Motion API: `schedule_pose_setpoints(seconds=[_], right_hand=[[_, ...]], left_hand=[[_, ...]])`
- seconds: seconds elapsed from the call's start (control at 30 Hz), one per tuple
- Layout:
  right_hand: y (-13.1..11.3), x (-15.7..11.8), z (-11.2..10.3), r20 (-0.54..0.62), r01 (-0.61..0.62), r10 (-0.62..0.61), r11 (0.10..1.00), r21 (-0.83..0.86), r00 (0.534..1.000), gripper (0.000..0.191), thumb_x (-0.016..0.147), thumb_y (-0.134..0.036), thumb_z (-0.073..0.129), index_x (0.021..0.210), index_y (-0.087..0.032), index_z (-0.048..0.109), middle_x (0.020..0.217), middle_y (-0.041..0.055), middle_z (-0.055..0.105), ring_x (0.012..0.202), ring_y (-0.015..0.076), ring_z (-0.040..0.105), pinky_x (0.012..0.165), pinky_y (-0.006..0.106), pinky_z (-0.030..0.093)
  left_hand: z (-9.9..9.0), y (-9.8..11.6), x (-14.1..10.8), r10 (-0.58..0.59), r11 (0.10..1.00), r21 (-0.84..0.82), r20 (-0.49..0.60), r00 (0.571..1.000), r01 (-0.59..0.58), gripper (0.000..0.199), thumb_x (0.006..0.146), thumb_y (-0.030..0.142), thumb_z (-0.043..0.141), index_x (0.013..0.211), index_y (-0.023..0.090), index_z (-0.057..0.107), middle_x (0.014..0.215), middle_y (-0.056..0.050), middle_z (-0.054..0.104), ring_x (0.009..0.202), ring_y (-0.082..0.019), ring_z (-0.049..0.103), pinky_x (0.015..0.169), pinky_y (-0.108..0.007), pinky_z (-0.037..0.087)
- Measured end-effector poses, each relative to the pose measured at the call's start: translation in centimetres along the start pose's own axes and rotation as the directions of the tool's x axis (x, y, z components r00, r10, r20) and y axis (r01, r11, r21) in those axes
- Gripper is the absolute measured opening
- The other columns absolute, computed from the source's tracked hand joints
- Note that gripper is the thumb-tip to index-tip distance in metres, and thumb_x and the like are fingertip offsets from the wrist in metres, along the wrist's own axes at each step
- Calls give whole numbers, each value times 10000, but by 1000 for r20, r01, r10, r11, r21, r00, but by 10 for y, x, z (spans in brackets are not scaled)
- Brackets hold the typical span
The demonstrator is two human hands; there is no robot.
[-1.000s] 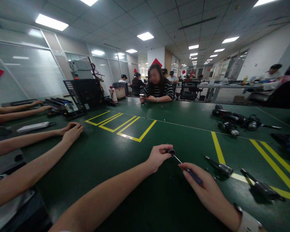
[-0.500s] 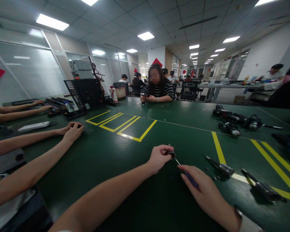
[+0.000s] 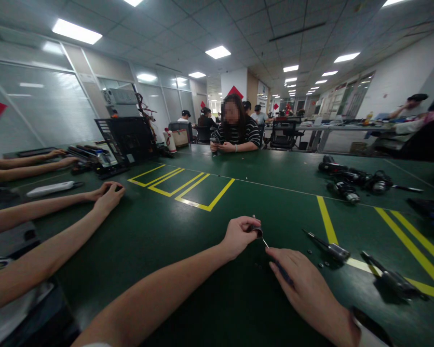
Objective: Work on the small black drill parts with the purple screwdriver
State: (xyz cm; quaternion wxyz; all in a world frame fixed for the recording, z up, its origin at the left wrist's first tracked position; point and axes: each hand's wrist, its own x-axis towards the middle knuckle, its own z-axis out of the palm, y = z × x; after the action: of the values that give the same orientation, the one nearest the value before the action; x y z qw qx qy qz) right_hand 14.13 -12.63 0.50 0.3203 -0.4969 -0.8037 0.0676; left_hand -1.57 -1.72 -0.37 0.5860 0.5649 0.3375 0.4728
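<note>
My left hand (image 3: 239, 236) pinches a small dark metal cylindrical part (image 3: 256, 232) just above the green table (image 3: 188, 260). My right hand (image 3: 304, 282) is closed around the dark blue handle of a screwdriver (image 3: 285, 273). Its thin shaft points up and left and meets the cylindrical part; its tip is hidden there. Small dark rings (image 3: 258, 265) lie on the table below my hands. Right of my right hand rests a metal cylinder with a long thin shaft (image 3: 334, 250), and farther right a second similar one (image 3: 396, 282).
Black tools with metal chucks (image 3: 347, 182) lie at the right rear. A co-worker's hands (image 3: 110, 193) rest together at the left. A black computer case (image 3: 128, 137) stands at the left rear. Across the table a person (image 3: 235, 130) holds a phone. Yellow tape (image 3: 198, 206) marks the tabletop.
My right hand has rolled over the screwdriver handle, so less of the handle shows. My left hand keeps the part in almost the same place.
</note>
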Motion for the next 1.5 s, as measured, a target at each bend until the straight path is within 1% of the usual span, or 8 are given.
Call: schedule_pose_setpoints(seconds=[0.2,0.43,0.63,0.83,1.13,1.3,1.43,1.5], right_hand=[[0,0,-1,-7,30,-30,1000,-5,1000,294,874,-203,461,1138,-217,588,1055,103,686,965,244,640,829,449,523],[1,-1,1,-48,55,-56,998,-17,997,313,861,-191,481,1152,-236,587,1060,88,688,964,243,642,828,439,525],[7,-3,4,-61,25,-26,999,-27,998,340,862,-207,491,1190,-250,567,1106,87,674,994,252,635,851,454,518],[6,0,2,-56,-30,31,999,15,998,338,874,-217,466,1199,-230,559,1104,99,675,993,248,635,837,450,527],[5,1,2,-109,-33,40,998,61,993,324,863,-222,472,1166,-233,586,1080,96,688,975,247,647,837,444,528],[7,-1,3,-77,-57,62,996,70,995,332,866,-243,487,1185,-244,578,1099,90,681,996,250,637,847,453,522],[8,-1,3,-43,-110,117,983,147,992,336,862,-252,500,1187,-242,583,1124,87,671,1025,251,620,882,465,499],[7,1,1,-40,-173,189,955,242,981,315,852,-274,517,1151,-239,611,1119,84,674,1036,252,615,906,469,481]], left_hand=[[-2,-5,2,-1,1000,-8,19,1000,2,204,620,0,644,793,103,676,958,-96,692,793,-170,670,792,-359,543],[-1,3,0,-44,998,41,11,999,44,198,676,8,638,838,114,681,941,-85,700,803,-159,669,789,-326,547],[1,11,-2,-122,991,-61,-4,993,121,243,668,17,663,886,119,692,909,-71,703,825,-176,663,803,-352,551],[-3,12,-1,-159,977,-133,86,984,169,308,674,116,734,977,127,675,936,-87,696,860,-193,658,846,-398,533],[-3,9,-1,-154,983,-92,73,985,161,386,626,156,777,996,115,671,879,-88,706,798,-184,669,815,-390,546],[-4,8,0,-136,988,-62,87,987,142,380,627,129,763,996,136,673,927,-88,700,839,-190,665,824,-383,535],[-4,8,-1,-109,990,-75,101,989,117,381,601,130,770,971,133,682,946,-93,699,846,-201,664,813,-379,533],[-3,9,-1,-86,993,-76,115,990,96,364,590,116,769,945,133,688,986,-95,691,867,-201,661,831,-374,525]])
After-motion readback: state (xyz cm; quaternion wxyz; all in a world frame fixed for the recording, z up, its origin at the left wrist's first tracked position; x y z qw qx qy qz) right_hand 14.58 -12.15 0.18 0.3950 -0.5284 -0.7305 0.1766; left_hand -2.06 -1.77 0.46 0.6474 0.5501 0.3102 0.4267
